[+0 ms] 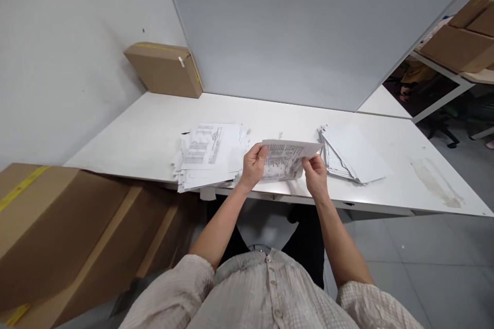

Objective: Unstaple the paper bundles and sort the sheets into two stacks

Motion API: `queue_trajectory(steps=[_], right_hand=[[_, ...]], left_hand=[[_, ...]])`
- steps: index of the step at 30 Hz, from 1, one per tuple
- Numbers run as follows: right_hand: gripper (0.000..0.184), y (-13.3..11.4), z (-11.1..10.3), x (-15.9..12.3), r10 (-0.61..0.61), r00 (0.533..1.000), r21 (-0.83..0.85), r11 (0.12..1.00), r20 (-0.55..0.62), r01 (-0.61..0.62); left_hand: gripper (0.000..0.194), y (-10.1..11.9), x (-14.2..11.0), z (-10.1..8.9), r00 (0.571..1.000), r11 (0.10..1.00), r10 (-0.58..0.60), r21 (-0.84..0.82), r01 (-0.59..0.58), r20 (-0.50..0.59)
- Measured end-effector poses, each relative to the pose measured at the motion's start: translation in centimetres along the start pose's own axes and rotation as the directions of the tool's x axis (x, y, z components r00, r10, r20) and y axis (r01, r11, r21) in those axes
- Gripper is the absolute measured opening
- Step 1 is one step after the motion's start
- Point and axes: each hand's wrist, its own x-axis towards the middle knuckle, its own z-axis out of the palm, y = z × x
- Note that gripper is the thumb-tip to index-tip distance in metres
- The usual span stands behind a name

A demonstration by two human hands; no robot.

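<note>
A printed sheet of paper point(283, 162) is held up in front of me, just over the front edge of the table. My left hand point(253, 165) pinches its left edge, thumb on the near side. On the opposite side, my right hand point(315, 174) grips the sheet near its right edge. Rows of dark print cover the side facing me. To the left lies an untidy pile of printed papers point(210, 149), the top one bearing a round stamp. A second pile of papers point(355, 154), mostly blank side up, rests to the right of my right hand.
The white table point(417, 159) backs onto a grey panel point(285, 31). A cardboard box point(164, 69) stands at its back left corner. Large cardboard boxes point(57, 226) crowd the floor at my left. More boxes point(459, 43) sit on another table at far right.
</note>
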Motion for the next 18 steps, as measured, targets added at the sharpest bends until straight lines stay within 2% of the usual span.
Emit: queue_trajectory(steps=[6, 8, 11, 13, 15, 18], right_hand=[[0.02, -0.6, -0.3, 0.1, 0.036, 0.999, -0.022, 0.999, 0.024, -0.035], [0.026, -1.1, -0.7, -0.3, 0.09, 0.994, -0.04, 0.995, 0.056, -0.088], [0.037, -1.6, -1.6, -1.7, 0.231, 0.966, -0.101, 0.97, 0.118, -0.22], [0.041, -1.6, -2.3, -3.0, 0.36, 0.924, -0.162, 0.927, 0.13, -0.338], [0.041, -1.3, -3.2, -4.6, 0.477, 0.871, -0.222, 0.867, 0.115, -0.446], [0.039, -0.8, -4.6, -6.6, 0.597, 0.792, -0.258, 0.791, 0.126, -0.555]], left_hand=[[0.035, 0.7, 0.4, 0.2, 0.996, 0.998, -0.06, -0.019, 0.059, -0.059], [0.035, 0.9, 0.5, 0.4, 0.989, 0.989, -0.123, -0.093, 0.115, -0.087], [0.03, 0.2, 0.1, 0.9, 0.966, 0.942, -0.251, -0.248, 0.227, -0.068], [0.03, -1.1, -0.8, 0.9, 0.935, 0.901, -0.352, -0.283, 0.329, -0.034], [0.032, -2.5, -2.1, 0.7, 0.889, 0.865, -0.458, -0.227, 0.448, 0.008], [0.029, -4.0, -4.0, 0.2, 0.792, 0.787, -0.594, -0.099, 0.609, 0.143]])
